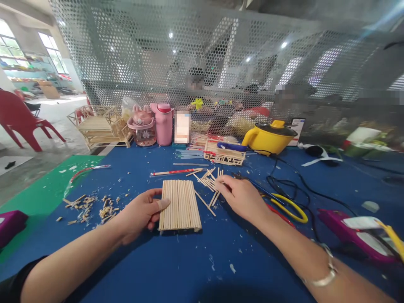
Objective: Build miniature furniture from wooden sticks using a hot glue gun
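A flat panel of wooden sticks (179, 206), laid side by side, is tilted up just over the blue tabletop. My left hand (152, 208) grips its left edge, thumb on the front face and fingers behind. To the right of the panel lies a loose heap of thin wooden sticks (206, 182). My right hand (238, 195) is at the right side of this heap, fingertips pinched together around a wooden stick (220, 171); the fingers partly hide it. One separate stick (205, 203) lies slantwise between the panel and my right hand.
Broken stick pieces (85, 208) litter the left. Behind stand a wooden model (102, 126), a pink bottle (164, 124), a stick-built tray (224, 153) and a yellow pot (269, 136). Dark cables (287, 181), a yellow loop (293, 208) and a purple device (350, 233) lie right. Perforated metal screens the back.
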`<state>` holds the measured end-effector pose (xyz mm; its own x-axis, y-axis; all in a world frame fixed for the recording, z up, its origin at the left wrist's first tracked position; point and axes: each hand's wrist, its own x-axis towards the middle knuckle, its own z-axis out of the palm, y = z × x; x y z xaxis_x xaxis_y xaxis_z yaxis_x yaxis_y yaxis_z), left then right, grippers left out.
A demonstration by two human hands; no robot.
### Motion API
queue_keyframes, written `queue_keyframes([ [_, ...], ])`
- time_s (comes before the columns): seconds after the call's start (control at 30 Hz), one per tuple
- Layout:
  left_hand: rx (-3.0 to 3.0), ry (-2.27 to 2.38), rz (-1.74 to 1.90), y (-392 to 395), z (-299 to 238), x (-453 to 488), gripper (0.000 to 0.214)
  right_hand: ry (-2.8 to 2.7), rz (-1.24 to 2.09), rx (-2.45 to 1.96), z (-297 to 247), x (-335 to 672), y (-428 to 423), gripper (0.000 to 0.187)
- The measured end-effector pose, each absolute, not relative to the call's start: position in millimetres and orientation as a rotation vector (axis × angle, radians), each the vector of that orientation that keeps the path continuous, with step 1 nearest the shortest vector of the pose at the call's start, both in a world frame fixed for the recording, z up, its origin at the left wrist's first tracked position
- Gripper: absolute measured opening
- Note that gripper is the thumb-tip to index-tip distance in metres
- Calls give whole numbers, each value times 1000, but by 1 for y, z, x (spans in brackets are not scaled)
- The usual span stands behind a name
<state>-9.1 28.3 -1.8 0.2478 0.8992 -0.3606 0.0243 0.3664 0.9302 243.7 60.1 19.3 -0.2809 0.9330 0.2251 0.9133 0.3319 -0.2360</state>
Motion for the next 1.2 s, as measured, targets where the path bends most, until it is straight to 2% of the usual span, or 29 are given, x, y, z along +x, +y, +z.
queue_keyframes([
  [0.17,1051,1228,820,20,-10,-14,63,-2478,106,-1577,25,234,131,23],
  [0.3,1092,1265,765,21,-9,-20,60,-2603,236,-1509,28,220,157,28],
  [0.43,1095,1268,754,23,-9,-24,55,-2655,353,-1461,36,214,136,28],
  [0.57,1076,1253,771,23,-10,-24,50,-2662,554,-1543,41,221,88,9],
  [0.63,1007,1207,797,23,-9,-23,46,-2677,704,-1586,37,223,63,11],
  [0.77,825,1101,869,25,-3,-20,31,-2388,1097,-1596,19,217,28,32],
  [0.9,782,1090,920,25,2,-19,26,-2000,1397,-1443,7,204,21,24],
  [1.0,802,1061,958,23,5,-21,29,-1878,1462,-1384,6,200,24,19],
  [1.2,949,929,869,22,6,-26,41,-1775,1360,-1369,4,204,30,21],
])
